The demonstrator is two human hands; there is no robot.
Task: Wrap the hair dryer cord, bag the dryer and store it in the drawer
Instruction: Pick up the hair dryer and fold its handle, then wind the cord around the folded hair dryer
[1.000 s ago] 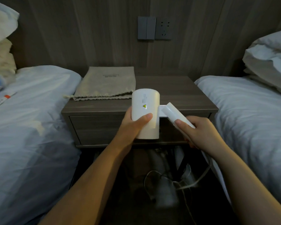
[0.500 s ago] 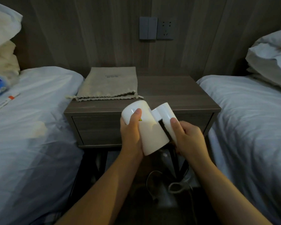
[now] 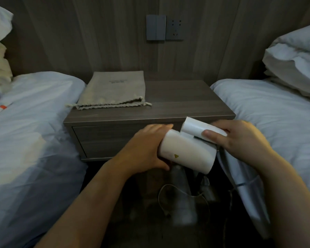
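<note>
Tilted white dryer (image 3: 186, 153) before closed drawer (image 3: 106, 138)

The left hand (image 3: 143, 149) covers the left end of the dryer (image 3: 188, 154), and the right hand (image 3: 240, 140) hides the end of the handle (image 3: 195, 128) — where the cord (image 3: 168, 185) leaves it cannot be seen. The cord blurs into the dark floor (image 3: 141, 221). The print on the bag (image 3: 113, 88) is too small to read.

The hair dryer (image 3: 186, 153) is white, with a small yellow triangle mark on its body. The bag (image 3: 113, 88) is plain beige with faint dark print, and the table (image 3: 186, 102) is grey-brown with a wood-grain pattern. The bed sheets (image 3: 34, 113) are white; the wall switch (image 3: 156, 27) is dark grey.
</note>
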